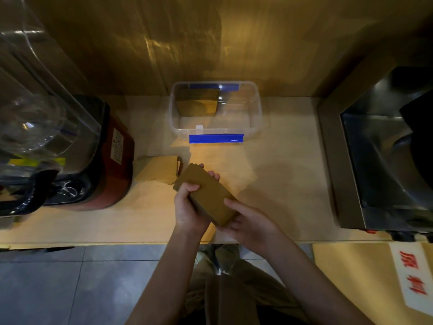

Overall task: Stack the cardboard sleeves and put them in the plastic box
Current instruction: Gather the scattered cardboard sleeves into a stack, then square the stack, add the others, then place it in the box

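View from above onto a pale wooden worktop [269, 174] set against a wood-panelled wall [164, 43] with glossy reflections. The left hand [187, 207] and right hand [250, 224] together grasp a stack of brown sleeves [208, 195], held tilted above the worktop's front part; left fingers curl over its near-left edge, right fingers wrap its lower end and far side. More sleeves [159, 170] lie loose on the worktop just left of the held stack. A clear box [255, 113] with blue clips stands open at the back against the wall, well apart from the hands; a batch of sleeves stands in its left rear part. A blender [70, 146] with a clear jug and red base occupies the left end; a steel machine [375, 160] occupies the right. Below the worktop edge: grey floor tiles [70, 277] and a carton [363, 277] bearing red characters.
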Action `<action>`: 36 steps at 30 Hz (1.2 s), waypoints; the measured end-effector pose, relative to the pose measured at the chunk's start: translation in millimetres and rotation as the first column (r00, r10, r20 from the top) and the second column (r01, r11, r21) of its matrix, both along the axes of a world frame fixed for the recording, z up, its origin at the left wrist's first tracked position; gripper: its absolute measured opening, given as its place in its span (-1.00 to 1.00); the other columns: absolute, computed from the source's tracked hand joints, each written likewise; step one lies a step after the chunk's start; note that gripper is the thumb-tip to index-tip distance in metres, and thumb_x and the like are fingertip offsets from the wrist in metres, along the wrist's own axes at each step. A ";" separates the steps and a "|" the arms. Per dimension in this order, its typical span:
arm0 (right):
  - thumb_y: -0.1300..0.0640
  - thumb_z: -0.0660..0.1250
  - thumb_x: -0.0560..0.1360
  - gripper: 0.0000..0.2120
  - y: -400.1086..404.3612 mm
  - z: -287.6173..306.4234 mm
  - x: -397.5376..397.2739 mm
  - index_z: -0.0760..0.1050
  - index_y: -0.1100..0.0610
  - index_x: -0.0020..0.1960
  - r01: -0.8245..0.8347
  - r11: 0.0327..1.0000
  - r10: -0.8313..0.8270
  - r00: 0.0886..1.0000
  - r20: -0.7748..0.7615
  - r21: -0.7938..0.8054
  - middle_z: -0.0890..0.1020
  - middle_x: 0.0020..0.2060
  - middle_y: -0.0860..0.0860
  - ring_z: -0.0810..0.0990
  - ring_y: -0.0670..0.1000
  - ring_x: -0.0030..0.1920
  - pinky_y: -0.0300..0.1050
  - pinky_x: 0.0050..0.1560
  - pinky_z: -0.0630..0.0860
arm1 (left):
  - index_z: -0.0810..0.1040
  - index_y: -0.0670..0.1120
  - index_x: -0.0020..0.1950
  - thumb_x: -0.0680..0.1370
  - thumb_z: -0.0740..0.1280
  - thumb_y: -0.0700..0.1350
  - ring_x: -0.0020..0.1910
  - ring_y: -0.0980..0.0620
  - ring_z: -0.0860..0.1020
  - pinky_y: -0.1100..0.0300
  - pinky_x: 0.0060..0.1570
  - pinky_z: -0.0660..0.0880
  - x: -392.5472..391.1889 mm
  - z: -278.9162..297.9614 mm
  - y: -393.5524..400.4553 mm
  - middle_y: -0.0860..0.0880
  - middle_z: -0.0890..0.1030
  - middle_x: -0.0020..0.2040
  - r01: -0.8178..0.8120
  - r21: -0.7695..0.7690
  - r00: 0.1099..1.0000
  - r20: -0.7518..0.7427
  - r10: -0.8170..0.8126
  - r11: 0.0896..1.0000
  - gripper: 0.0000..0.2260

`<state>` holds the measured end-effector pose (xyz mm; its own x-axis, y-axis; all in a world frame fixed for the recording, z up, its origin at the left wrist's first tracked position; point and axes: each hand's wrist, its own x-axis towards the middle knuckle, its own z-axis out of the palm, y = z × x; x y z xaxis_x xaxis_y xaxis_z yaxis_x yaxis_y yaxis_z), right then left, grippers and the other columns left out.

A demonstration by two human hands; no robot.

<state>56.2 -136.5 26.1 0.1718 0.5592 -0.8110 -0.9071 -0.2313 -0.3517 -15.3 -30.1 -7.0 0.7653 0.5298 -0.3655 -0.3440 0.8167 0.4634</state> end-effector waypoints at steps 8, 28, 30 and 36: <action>0.34 0.30 0.46 -0.87 -2.7 -10.5 33.6 0.49 0.18 -0.03 -0.119 0.991 0.130 0.944 0.303 -0.056 0.60 -0.19 0.04 0.63 -0.09 -0.29 -0.35 -0.47 0.52 | 0.45 -0.12 0.23 0.30 0.34 -0.15 0.11 -0.01 0.52 0.13 0.08 0.48 -11.0 -11.3 21.2 -0.06 0.59 0.08 0.186 0.173 0.949 -0.287 -0.132 0.967 -0.51; 0.29 0.26 0.48 -0.70 -12.6 -91.9 39.0 0.42 0.14 0.20 -0.157 0.925 0.378 0.448 0.810 -0.345 0.54 0.03 -0.04 0.52 -0.04 0.08 -0.21 0.09 0.42 | 0.30 -0.07 0.36 0.38 0.44 -0.20 0.21 0.07 0.43 0.16 0.23 0.42 0.7 -62.6 1.5 0.02 0.47 0.17 0.655 0.553 0.600 -0.795 0.089 0.515 -0.40; 0.28 0.26 0.48 -0.71 -13.4 -91.9 39.5 0.43 0.13 0.19 -0.164 0.924 0.382 0.438 0.814 -0.346 0.56 0.02 -0.03 0.54 -0.03 0.06 -0.18 0.08 0.47 | 0.32 -0.08 0.34 0.40 0.40 -0.24 0.21 0.03 0.47 0.11 0.24 0.44 -0.6 -65.9 0.2 -0.02 0.50 0.18 0.652 0.563 0.591 -0.797 0.125 0.508 -0.46; 0.27 0.27 0.48 -0.64 -13.3 -91.6 45.7 0.38 0.12 0.26 -0.185 0.931 0.364 0.461 0.809 -0.314 0.56 0.07 0.01 0.54 0.00 0.10 -0.18 0.09 0.48 | 0.37 -0.10 0.32 0.48 0.32 -0.25 0.18 0.10 0.48 0.26 0.18 0.40 3.4 -62.3 1.6 0.01 0.51 0.16 0.607 0.597 0.592 -0.780 0.202 0.525 -0.58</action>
